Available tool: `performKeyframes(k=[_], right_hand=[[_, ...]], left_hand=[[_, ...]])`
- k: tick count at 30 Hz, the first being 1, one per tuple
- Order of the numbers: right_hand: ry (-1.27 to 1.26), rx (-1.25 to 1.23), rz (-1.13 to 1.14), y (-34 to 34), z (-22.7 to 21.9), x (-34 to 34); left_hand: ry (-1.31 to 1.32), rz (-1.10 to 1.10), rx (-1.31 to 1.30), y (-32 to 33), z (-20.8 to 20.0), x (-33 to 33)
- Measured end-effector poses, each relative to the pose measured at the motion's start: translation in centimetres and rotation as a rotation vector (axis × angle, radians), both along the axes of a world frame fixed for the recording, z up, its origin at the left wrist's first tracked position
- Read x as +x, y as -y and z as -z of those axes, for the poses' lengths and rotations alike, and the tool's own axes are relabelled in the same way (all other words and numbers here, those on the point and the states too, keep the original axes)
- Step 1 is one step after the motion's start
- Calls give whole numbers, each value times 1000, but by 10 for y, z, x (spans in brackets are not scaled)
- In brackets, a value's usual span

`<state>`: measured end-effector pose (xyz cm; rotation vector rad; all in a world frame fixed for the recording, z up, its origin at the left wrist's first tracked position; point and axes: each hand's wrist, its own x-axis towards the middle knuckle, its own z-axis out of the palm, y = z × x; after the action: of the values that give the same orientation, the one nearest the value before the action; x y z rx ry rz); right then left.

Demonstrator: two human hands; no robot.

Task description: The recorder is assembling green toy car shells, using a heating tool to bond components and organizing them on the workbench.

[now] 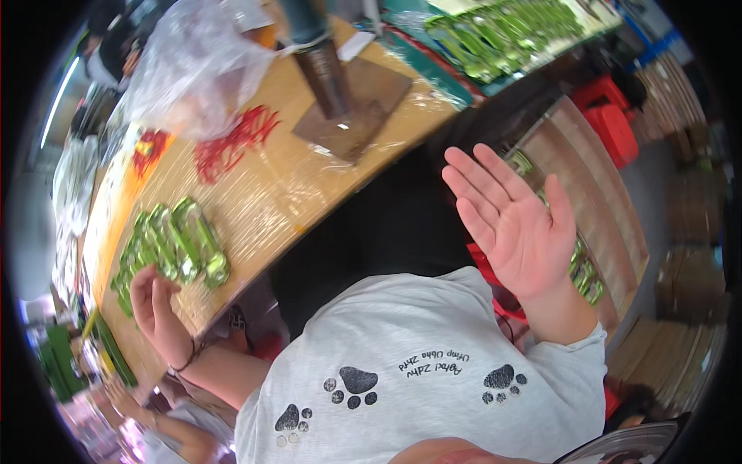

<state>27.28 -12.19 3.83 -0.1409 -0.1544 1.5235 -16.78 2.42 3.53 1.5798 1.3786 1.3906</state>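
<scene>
My right hand point(516, 224) is raised with its palm showing and its fingers stretched out, holding nothing. It is in front of a wooden board beside the table, covering part of the green pieces there. My left hand point(157, 305) is at the table's left side, its fingers loosely bent and slightly apart, with nothing visible between them. Just beyond it lies a row of elongated, shiny green plastic pieces point(176, 243). The hand overlaps the nearest of these in the view; I cannot tell whether it touches them.
Film covers the wooden table point(270, 209). On it are red strips point(236, 143), a clear plastic bag point(193, 69) and a metal post on a square plate point(355, 116). More green pieces fill a tray point(510, 39). Right are the board point(591, 182) and a red stool point(610, 127); another person's arm point(174, 429) shows lower left.
</scene>
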Motion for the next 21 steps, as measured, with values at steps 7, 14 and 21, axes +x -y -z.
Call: performKeyframes(k=[7, 14, 21], right_hand=[[-115, -2, -194, -32, 10, -43], [12, -167, -498, -61, 19, -97], [100, -240, -657, -78, 26, -151]], left_hand=[[55, 5, -24, 11, -1, 0], [441, 438, -227, 41, -8, 79], [-136, 443, -74, 62, 12, 103]])
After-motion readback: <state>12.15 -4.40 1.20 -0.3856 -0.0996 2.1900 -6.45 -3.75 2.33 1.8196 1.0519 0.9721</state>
